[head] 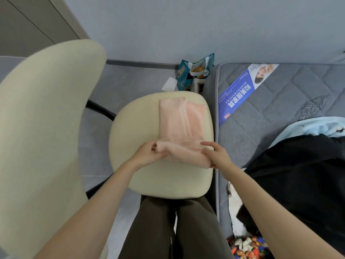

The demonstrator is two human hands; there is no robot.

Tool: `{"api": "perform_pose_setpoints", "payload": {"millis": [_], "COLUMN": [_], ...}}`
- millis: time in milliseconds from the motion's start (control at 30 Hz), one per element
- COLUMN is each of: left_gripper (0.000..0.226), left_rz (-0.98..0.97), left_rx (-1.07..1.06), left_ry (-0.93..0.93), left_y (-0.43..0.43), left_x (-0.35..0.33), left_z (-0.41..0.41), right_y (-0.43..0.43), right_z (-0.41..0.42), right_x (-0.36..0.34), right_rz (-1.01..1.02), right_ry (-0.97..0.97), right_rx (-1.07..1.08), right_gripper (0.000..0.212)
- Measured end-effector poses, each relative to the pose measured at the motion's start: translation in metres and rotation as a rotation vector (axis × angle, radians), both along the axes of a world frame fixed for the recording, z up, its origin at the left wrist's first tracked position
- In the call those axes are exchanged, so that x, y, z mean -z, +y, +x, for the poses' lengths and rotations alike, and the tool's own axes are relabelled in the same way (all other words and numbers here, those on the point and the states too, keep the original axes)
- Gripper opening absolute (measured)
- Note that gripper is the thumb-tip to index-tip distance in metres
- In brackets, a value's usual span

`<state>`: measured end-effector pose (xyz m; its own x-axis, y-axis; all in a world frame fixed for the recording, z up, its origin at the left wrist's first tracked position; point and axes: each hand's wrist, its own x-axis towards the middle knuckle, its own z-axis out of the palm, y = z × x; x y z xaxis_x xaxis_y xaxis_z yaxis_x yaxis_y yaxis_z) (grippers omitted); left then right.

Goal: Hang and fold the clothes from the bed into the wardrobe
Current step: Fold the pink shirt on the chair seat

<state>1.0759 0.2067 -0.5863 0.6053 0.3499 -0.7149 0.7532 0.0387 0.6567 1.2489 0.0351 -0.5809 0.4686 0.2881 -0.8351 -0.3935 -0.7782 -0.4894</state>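
A pale pink garment (175,124) lies lengthwise on the cream chair seat (134,128), folded narrow, with its near end doubled over. My left hand (147,155) grips the left corner of that near fold. My right hand (216,154) holds the right side of the fold, thumb under the cloth and fingers above. On the grey mattress (270,101) to the right lie a black garment (302,176), a light blue one (313,126) and a white one (236,208).
The chair's tall cream backrest (43,128) fills the left. A teal bag (194,71) stands on the floor by the wall beyond the seat. A blue printed label (240,92) lies on the mattress. Colourful patterned cloth (248,245) shows at the bottom right.
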Motion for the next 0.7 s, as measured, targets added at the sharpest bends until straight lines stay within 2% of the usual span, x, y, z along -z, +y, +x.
{"api": "perform_pose_setpoints", "payload": {"millis": [33,133,200,300,367,400,500,567,633,667,700], "left_gripper": [0.029,0.018,0.029,0.058,0.064,0.062,0.043,0.033,0.022,0.016,0.014], "left_rz": [-0.029,0.042,0.034,-0.010,-0.017,-0.033,0.008,0.145,0.255,0.283,0.307], "left_rx": [-0.092,-0.363,-0.530,-0.647,-0.621,-0.608,-0.625,-0.617,-0.559,-0.521,-0.487], "left_ry": [-0.018,-0.088,-0.150,-0.137,-0.011,0.052,0.125,0.056,-0.045,-0.087,-0.122], "left_y": [0.007,0.026,0.037,0.045,0.043,0.040,0.027,0.021,0.017,0.015,0.015], "left_x": [-0.001,0.004,0.012,0.030,0.048,0.057,0.073,0.078,0.077,0.077,0.075], "left_z": [0.007,0.036,0.056,0.075,0.078,0.079,0.078,0.077,0.077,0.077,0.077], "right_y": [0.008,0.035,0.049,0.059,0.061,0.062,0.063,0.062,0.062,0.062,0.061], "right_z": [0.009,0.038,0.051,0.058,0.054,0.051,0.040,0.033,0.031,0.030,0.029], "right_x": [-0.003,-0.013,-0.011,0.009,0.029,0.039,0.062,0.069,0.072,0.073,0.073], "right_rz": [0.055,0.208,0.261,0.174,0.067,0.021,-0.084,-0.081,-0.040,0.012,0.093], "right_ry": [0.011,-0.038,-0.115,-0.236,-0.224,-0.200,-0.192,-0.294,-0.368,-0.360,-0.331], "right_rx": [0.052,0.125,0.102,-0.024,-0.081,-0.090,-0.114,-0.138,-0.158,-0.123,-0.061], "right_gripper": [0.019,0.021,0.030,0.064,0.079,0.079,0.065,0.051,0.023,0.019,0.027]}}
